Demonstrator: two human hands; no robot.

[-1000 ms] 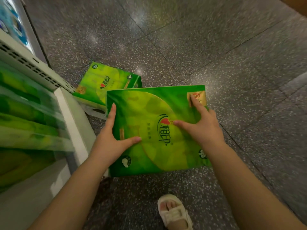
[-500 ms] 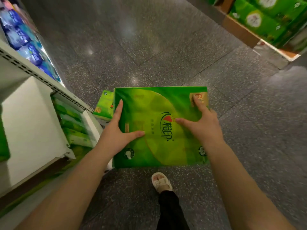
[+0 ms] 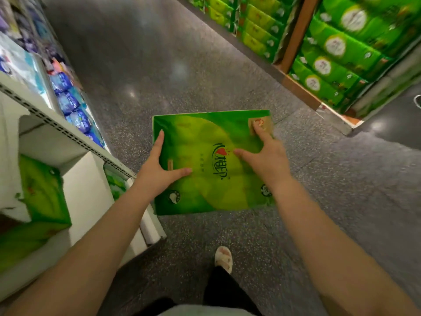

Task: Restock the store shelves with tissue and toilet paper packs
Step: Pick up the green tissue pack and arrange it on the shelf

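A flat, glossy green plastic tissue pack (image 3: 211, 163) is held between the left hand (image 3: 157, 169) and right hand (image 3: 266, 156), fingers spread, thumbs pressed on its face

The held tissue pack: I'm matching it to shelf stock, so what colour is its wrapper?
Green, with a yellow-green centre, on the tissue pack; the head view shows it.

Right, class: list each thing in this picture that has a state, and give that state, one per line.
Pack: held off the floor, flat, between both hands.
Left hand: grips the pack's left edge.
Right hand: grips the pack's right edge.
Shelf: partly stocked, a green pack inside.
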